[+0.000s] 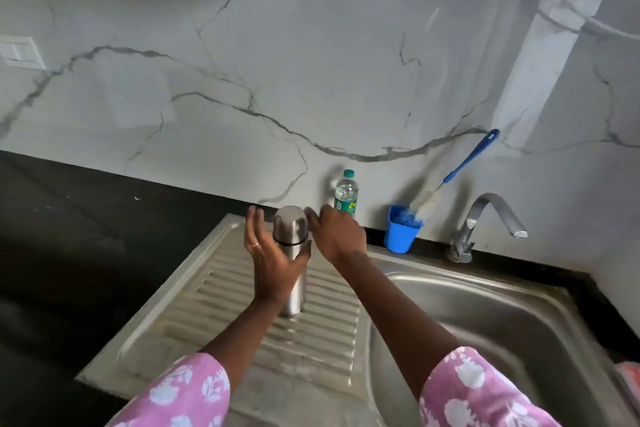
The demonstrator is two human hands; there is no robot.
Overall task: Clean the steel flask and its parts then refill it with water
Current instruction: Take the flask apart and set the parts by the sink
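The steel flask stands upright on the ribbed drainboard with its steel cap on. My left hand is at its left side, fingers straight and raised, the palm facing the flask and the thumb lying across the front of the body. My right hand hovers at the right of the cap with its back to the camera, its fingertips close to or just touching the cap. Neither hand closes around the flask.
A small plastic water bottle with a green cap stands against the marble wall behind the flask. A blue cup holds a long blue-handled bottle brush. The tap and the steel sink basin are to the right. Black counter lies to the left.
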